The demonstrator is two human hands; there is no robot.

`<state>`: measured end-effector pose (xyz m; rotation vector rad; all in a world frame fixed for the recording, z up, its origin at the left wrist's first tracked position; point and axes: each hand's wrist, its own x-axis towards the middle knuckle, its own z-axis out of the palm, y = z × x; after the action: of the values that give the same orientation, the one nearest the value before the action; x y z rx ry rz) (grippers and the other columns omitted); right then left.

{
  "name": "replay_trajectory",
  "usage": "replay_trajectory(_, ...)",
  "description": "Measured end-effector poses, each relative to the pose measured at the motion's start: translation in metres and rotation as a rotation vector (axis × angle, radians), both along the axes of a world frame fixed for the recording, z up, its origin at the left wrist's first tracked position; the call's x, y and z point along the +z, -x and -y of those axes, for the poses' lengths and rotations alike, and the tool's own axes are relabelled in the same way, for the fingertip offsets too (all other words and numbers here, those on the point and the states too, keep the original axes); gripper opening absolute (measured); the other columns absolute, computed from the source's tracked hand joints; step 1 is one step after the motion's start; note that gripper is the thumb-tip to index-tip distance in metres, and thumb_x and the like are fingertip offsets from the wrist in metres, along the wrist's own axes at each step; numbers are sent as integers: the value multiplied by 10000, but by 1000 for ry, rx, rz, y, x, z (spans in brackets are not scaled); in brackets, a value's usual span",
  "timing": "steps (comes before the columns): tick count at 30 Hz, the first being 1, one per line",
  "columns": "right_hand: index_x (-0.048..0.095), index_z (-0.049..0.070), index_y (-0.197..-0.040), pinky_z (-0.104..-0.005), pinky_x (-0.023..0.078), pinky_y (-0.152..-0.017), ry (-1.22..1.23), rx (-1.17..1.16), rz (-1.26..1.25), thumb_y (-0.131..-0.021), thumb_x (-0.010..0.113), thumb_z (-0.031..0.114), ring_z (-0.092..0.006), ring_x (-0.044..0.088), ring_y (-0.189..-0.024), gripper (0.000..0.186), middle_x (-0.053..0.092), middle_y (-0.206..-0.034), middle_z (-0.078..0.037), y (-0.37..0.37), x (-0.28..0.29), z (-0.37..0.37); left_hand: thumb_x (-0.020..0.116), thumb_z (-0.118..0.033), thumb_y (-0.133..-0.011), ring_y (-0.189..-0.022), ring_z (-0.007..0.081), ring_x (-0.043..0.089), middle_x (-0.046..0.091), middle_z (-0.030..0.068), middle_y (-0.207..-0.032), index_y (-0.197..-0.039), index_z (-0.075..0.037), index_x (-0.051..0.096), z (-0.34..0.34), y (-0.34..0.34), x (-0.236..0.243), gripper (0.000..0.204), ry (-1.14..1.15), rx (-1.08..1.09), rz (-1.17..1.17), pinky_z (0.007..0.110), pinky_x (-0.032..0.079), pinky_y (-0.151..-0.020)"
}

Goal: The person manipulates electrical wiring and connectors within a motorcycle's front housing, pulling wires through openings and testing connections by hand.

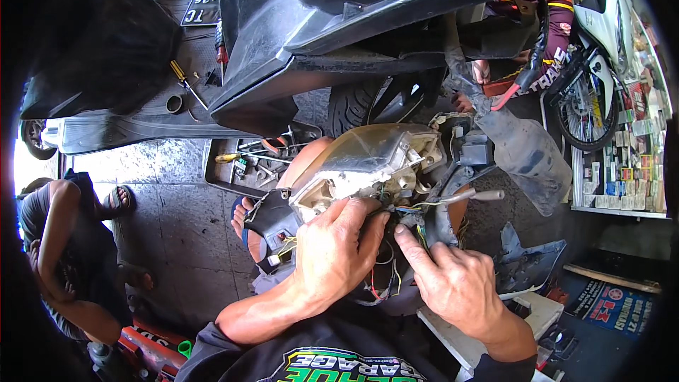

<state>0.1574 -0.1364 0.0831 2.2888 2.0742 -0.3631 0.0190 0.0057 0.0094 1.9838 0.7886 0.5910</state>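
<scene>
A headlight assembly (pixel 357 163) with a clear lens and pale housing rests in front of me, loose coloured wires (pixel 403 209) hanging from its lower side. My left hand (pixel 332 251) is closed at that lower edge, thumb and forefinger curled in among the wires; what they grip is hidden. Just right of it, my right hand (pixel 449 283) has its forefinger stretched out to the wiring, the other fingers loosely bent and nothing visible held. A dark plastic panel (pixel 279 216) with a connector lies to the left, and a grimy flexible sheet (pixel 527 155) hangs to the right.
Scooter bodywork (pixel 353 14) and a tyre (pixel 350 106) are ahead, a tool tray (pixel 219 163) behind the headlight. A person (pixel 71 247) sits at left; a co-worker's hand (pixel 479 71) is beyond the bodywork. A wheel (pixel 587 120) and display case (pixel 633 191) stand right, a white stand (pixel 530 315) lower right.
</scene>
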Motion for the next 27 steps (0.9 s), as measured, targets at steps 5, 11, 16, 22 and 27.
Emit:
replay_trajectory(5,584,152,-1486,-371,580,-522,11,-7,5,-851,625,78,-222,660,-563,640,548,-722,-76,1,2,1,758,-161,-918,-689,354,713,713,150,-825,-998,-42,686,0,1,-4,161,7,-7,42,433,563,-587)
replay_trajectory(11,571,166,-1501,-377,571,-509,-16,-41,-37,-851,632,65,-225,644,-549,661,523,-701,-67,3,0,6,759,-165,-921,-689,346,715,722,153,-844,-998,-42,689,-2,3,-1,161,10,-17,37,431,564,-588)
replay_trajectory(16,571,164,-1501,-382,564,-499,7,-42,-42,-848,644,74,-224,643,-549,663,503,-691,-58,2,7,7,788,-57,-878,-729,315,730,724,168,-857,-964,6,702,0,0,1,137,41,-6,39,376,568,-631)
replay_trajectory(22,604,73,-1428,-406,558,-557,-70,-106,-110,-827,694,38,-268,659,-590,608,596,-738,-86,5,1,10,764,-162,-916,-730,354,725,725,169,-855,-981,-28,715,-4,2,-2,157,61,-12,82,434,571,-636)
replay_trajectory(27,646,12,-1270,-434,578,-641,-212,-279,-240,-908,672,43,-353,744,-718,365,753,-920,-204,7,-3,11,781,-155,-889,-730,356,713,699,139,-836,-997,-39,739,-12,8,6,163,100,-115,54,431,569,-640)
